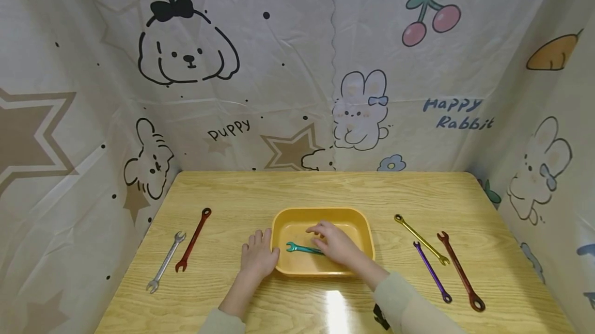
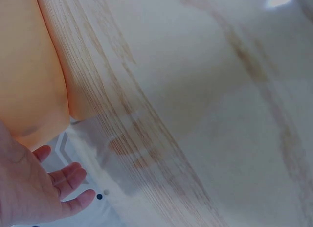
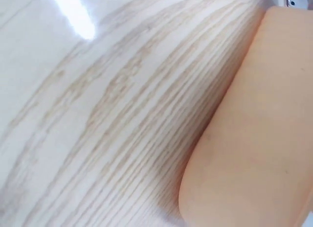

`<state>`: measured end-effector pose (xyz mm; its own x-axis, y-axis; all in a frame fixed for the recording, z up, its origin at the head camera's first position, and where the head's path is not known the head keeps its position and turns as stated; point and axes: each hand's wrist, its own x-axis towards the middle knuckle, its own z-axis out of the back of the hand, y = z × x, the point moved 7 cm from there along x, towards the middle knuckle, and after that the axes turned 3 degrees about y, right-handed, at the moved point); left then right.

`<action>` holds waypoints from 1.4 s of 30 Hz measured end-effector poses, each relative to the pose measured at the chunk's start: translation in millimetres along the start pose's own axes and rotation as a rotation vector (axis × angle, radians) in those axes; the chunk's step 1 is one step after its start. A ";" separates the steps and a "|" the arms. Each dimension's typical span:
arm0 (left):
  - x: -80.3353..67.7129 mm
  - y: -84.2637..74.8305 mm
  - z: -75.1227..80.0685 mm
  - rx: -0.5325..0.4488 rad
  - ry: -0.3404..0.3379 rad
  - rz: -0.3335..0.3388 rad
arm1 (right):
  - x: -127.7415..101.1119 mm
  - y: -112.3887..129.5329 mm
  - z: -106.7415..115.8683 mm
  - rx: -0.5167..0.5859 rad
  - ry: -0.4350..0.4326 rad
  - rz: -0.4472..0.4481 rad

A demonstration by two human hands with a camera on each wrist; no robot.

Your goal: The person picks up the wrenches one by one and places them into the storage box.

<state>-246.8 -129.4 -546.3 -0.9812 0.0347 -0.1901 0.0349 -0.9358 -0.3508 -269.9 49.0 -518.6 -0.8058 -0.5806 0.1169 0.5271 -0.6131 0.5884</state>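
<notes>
A teal wrench [image 1: 304, 248] lies in a yellow-orange tray [image 1: 325, 273], its open-ended head pointing left. Over the tray is my right hand [image 1: 338, 243], fingers loosely bent above the wrench's right part and covering that end. No firm hold on the wrench shows. My left hand [image 1: 258, 257] rests at the tray's left side, fingers extended and thumb against the rim. In the left wrist view, the fingers of this left hand [image 2: 44, 188] are loose and apart beside the tray wall [image 2: 29, 65]. Only the tray's side [image 3: 254, 129] and the tabletop appear in the right wrist view.
Left of the tray lie a silver wrench [image 1: 166, 263] and a red wrench [image 1: 193, 240]. To its right are a yellow wrench [image 1: 422, 239], a purple wrench [image 1: 432, 272] and a dark red wrench [image 1: 460, 271]. Patterned cloth [image 1: 288, 76] surrounds the wooden table [image 1: 241, 189].
</notes>
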 end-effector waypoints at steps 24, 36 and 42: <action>-2.5 -1.4 1.5 0.001 -0.012 -0.006 | -25.6 -22.8 65.7 0.129 -0.457 -0.001; -1.9 -0.8 0.1 0.006 -0.013 -0.008 | -46.4 -35.5 81.1 0.105 -0.650 0.041; -0.5 -0.8 0.2 0.001 -0.017 -0.007 | -56.6 -42.5 85.5 0.078 -0.720 0.047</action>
<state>-246.4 -128.8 -545.7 -0.9844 0.0355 -0.1721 0.0277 -0.9358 -0.3514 -269.8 153.8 -481.8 -0.7752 -0.0923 0.6249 0.5661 -0.5406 0.6223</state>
